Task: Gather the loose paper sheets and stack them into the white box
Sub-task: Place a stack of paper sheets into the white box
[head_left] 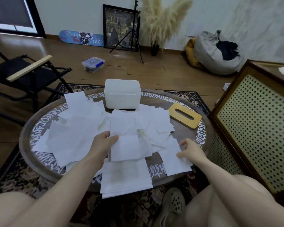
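Note:
Several loose white paper sheets (75, 128) lie scattered over a round dark table (184, 135). The white box (122, 94) stands at the table's far middle, its lid off. My left hand (102, 145) pinches a small stack of sheets (125, 140) by its left edge, thumb on top, holding it above the pile. My right hand (192, 149) rests on a single sheet (174, 163) at the near right, fingers curled at its edge. Another stack of sheets (125, 177) overhangs the near rim.
A wooden lid with a slot (185, 118) lies right of the box. A perforated cabinet (252, 125) stands close on the right, a folding chair (23, 74) on the left. A plastic container (93, 63) sits on the floor beyond. My knees flank the table.

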Tool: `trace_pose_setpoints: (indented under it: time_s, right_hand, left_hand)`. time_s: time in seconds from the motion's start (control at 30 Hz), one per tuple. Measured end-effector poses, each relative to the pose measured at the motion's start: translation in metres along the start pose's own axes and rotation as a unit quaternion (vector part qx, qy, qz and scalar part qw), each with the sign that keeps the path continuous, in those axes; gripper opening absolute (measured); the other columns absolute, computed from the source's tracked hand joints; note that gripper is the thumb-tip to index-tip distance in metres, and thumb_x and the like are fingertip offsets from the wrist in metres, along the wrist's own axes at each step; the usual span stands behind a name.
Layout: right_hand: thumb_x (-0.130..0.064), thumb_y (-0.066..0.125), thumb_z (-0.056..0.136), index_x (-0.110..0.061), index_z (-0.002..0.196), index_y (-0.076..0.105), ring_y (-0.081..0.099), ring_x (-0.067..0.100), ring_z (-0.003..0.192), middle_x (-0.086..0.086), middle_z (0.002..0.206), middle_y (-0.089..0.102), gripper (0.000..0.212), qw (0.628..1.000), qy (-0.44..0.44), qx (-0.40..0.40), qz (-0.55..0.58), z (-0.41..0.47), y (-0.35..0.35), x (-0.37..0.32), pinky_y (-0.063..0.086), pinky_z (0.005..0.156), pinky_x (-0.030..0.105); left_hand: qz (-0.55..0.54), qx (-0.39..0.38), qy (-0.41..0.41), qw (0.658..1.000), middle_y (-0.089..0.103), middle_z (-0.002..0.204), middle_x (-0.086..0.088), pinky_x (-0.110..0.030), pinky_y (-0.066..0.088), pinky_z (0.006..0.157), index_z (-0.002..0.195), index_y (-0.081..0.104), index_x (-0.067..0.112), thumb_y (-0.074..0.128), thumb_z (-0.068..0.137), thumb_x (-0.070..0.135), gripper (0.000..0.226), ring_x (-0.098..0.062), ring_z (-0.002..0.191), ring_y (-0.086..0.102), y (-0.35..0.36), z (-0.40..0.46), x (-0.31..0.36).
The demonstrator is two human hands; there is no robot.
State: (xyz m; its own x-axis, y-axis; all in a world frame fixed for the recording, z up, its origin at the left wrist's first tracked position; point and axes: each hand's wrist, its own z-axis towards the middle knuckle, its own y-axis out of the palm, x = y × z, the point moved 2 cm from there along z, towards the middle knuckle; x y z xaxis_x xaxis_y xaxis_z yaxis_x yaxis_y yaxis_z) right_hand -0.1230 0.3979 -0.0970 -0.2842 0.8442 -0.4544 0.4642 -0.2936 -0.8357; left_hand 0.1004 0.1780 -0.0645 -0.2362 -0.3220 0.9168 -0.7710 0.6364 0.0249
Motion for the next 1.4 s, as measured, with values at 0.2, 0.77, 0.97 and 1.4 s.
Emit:
trace_pose_setpoints:
  time_s: [0.2, 0.77, 0.97, 1.4]
  right_hand:
    - [-0.018, 0.076, 0.079, -0.015, 0.088, 0.061, 0.056, 0.02, 0.084, 0.0, 0.085, 0.056, 0.017, 0.996, 0.011, 0.009, 0.093, 0.005, 0.004, 0.002, 0.044, 0.073, 0.03]
    - [-0.014, 0.069, 0.087, -0.011, 0.091, 0.066, 0.053, 0.018, 0.072, 0.008, 0.092, 0.065, 0.006, 0.914, -0.031, 0.008, 0.405, -0.023, -0.021, -0.045, 0.04, 0.057, 0.023]
    - [-0.009, 0.067, 0.085, -0.015, 0.086, 0.064, 0.066, 0.017, 0.072, 0.001, 0.078, 0.072, 0.007, 0.832, -0.096, -0.029, 0.545, -0.035, -0.015, -0.083, 0.05, 0.07, 0.031]
    - [-0.018, 0.071, 0.085, -0.009, 0.089, 0.064, 0.043, 0.012, 0.051, 0.001, 0.069, 0.059, 0.012, 0.916, -0.061, -0.085, 0.387, -0.048, 0.016, -0.117, 0.03, 0.046, 0.018]
  left_hand:
    - [0.008, 0.002, -0.007, 1.0, 0.07, 0.102, -0.006, -0.047, 0.048, 0.094, 0.088, 0.065, 0.019, 0.056, 0.092, 0.009, 0.014, -0.031, 0.102, 0.064, 0.0, 0.0, 0.001]
    - [0.012, -0.001, -0.014, 1.0, 0.07, 0.102, -0.005, -0.039, 0.05, 0.084, 0.094, 0.065, 0.017, 0.054, 0.095, 0.012, 0.012, -0.026, 0.094, 0.065, 0.0, -0.001, -0.004]
    - [0.018, -0.004, -0.015, 1.0, 0.069, 0.1, -0.01, -0.034, 0.048, 0.075, 0.089, 0.064, 0.011, 0.049, 0.097, 0.011, 0.017, -0.025, 0.086, 0.063, 0.003, 0.0, -0.005]
    - [-0.01, -0.019, 0.011, 1.0, 0.071, 0.1, -0.003, -0.034, 0.047, 0.079, 0.092, 0.066, 0.021, 0.047, 0.099, 0.017, 0.02, -0.022, 0.09, 0.064, 0.005, -0.004, 0.002]
